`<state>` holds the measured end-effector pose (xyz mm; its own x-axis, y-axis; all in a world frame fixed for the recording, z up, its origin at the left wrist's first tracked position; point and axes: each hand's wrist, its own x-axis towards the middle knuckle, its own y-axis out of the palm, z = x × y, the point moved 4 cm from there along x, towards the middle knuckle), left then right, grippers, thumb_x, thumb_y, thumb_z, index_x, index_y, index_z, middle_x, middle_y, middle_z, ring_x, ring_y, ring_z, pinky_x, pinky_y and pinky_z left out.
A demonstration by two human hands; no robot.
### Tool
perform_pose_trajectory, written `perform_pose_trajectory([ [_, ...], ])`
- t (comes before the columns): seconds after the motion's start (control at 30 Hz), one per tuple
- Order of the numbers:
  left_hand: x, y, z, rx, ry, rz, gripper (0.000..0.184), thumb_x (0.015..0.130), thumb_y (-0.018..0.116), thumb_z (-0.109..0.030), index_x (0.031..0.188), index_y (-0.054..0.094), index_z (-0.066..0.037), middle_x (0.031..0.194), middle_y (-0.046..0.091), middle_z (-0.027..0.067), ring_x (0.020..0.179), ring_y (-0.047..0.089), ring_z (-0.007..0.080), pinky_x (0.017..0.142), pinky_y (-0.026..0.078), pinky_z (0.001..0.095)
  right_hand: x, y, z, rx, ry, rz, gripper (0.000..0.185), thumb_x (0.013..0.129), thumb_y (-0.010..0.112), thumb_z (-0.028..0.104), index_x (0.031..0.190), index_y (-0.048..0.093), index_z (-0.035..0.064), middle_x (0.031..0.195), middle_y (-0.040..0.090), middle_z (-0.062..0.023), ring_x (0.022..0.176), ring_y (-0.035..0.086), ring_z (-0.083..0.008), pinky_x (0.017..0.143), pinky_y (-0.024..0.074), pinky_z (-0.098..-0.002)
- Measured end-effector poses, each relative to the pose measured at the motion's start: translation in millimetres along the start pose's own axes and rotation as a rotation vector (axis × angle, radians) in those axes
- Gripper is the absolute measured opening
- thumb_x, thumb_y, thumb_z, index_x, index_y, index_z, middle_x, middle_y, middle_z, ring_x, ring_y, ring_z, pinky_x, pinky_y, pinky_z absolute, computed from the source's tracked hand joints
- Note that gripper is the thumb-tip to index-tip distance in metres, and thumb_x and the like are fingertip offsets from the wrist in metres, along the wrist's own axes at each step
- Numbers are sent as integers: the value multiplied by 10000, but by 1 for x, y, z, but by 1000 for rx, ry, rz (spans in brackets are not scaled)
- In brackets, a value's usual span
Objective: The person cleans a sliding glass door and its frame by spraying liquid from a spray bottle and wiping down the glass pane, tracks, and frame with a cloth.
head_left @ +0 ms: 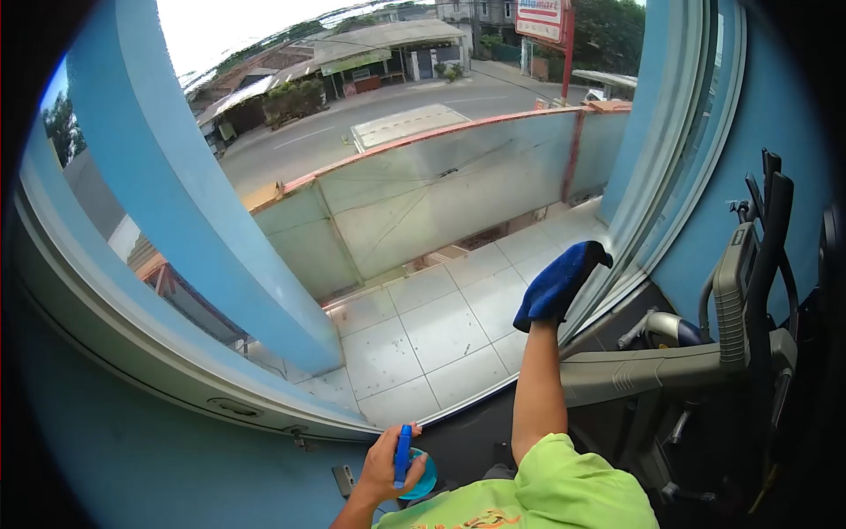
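My left hand (379, 465), low in the middle of the view, is closed around a spray bottle with a blue trigger head (403, 456) and a turquoise body (425, 480). My right arm reaches forward and up toward the window frame. A dark blue cloth (559, 286) covers my right hand (545, 325) down to the wrist, so its fingers are hidden. The cloth is close to the white frame (636, 242) on the right; whether it touches glass I cannot tell.
Outside lie a tiled balcony floor (441, 328) and a frosted panel railing (449, 198), with a road beyond. Blue pillars (189, 194) stand at the left. Grey exercise equipment (652, 375) is close on my right. A latch (300, 438) sits on the left window frame.
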<state>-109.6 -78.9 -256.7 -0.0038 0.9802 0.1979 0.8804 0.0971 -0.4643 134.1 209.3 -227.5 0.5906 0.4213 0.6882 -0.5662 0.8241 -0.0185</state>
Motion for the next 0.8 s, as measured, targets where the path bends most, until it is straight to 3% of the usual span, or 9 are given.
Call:
perform_pose_trajectory([
  [0.17, -8, -17, 6, 19, -4, -43, 437, 766, 727, -81, 1157, 548, 0, 1151, 635, 176, 1044, 654, 248, 787, 577, 316, -106, 5, 134, -1, -532, 72, 505, 828, 653, 510, 983, 686, 30, 1289, 539, -234, 1266, 449, -454, 1027, 371, -603],
  [0.2, -7, -22, 5, 22, 4, -59, 440, 768, 727, -83, 1161, 547, 0, 1152, 635, 177, 1042, 656, 248, 789, 576, 317, -142, 11, 117, 114, -679, 212, 753, 861, 529, 631, 1225, 559, -27, 1450, 328, -279, 1411, 149, -516, 1119, 131, -670],
  [0.27, -10, -29, 0, 2, -47, -76, 443, 776, 723, -87, 1171, 544, 0, 1152, 635, 179, 1042, 655, 249, 788, 578, 316, -188, 13, 60, 55, -681, 337, 853, 867, 507, 633, 1385, 405, -37, 1373, 382, -326, 1363, 262, -511, 1096, 210, -647],
  [0.3, -12, -33, 0, -24, -13, -80, 438, 777, 721, -89, 1169, 546, 1, 1152, 635, 179, 1036, 656, 247, 783, 581, 315, -183, 21, 31, -183, -497, 827, 835, 847, 527, 643, 1369, 444, -4, 1381, 392, -303, 1336, 302, -511, 1087, 210, -648],
  [0.43, -33, -49, 5, -27, 9, -132, 430, 765, 710, -105, 1155, 559, -7, 1117, 639, 164, 972, 661, 294, 815, 537, 345, -152, 21, -6, 109, -369, 148, 647, 851, 556, 567, 1242, 574, 52, 1261, 557, -215, 1201, 476, -445, 1045, 290, -596],
  [0.5, -43, -53, 12, -13, -17, -156, 430, 760, 712, -102, 1151, 558, -11, 1110, 643, 163, 969, 660, 306, 823, 528, 351, -200, 73, -12, -721, -648, 494, 637, 881, 540, 498, 1328, 497, 47, 1338, 490, -207, 1270, 398, -460, 1077, 286, -555],
  [0.67, -51, -57, 15, 35, -14, -218, 435, 765, 707, -103, 1157, 546, -3, 1087, 642, 163, 939, 659, 313, 820, 524, 354, -203, 28, 171, 49, -814, 229, 492, 804, 651, 456, 1201, 587, 172, 1369, 433, -183, 1361, 277, -489, 1073, 101, -736],
  [0.73, -48, -62, 11, 166, 3, -191, 388, 789, 698, -99, 1134, 559, 15, 1116, 643, 161, 991, 667, 238, 782, 582, 303, -234, 7, 183, 190, -820, 356, 352, 672, 730, 545, 726, 595, 225, 1022, 578, -46, 1129, 503, -323, 959, 369, -598],
  [0.8, -51, -69, 10, 147, 44, -229, 391, 792, 695, -103, 1137, 555, 16, 1107, 649, 160, 991, 667, 237, 778, 585, 304, -242, 6, 120, 171, -817, 537, 374, 693, 708, 572, 761, 614, 217, 1008, 594, -41, 1089, 513, -300, 943, 378, -539],
])
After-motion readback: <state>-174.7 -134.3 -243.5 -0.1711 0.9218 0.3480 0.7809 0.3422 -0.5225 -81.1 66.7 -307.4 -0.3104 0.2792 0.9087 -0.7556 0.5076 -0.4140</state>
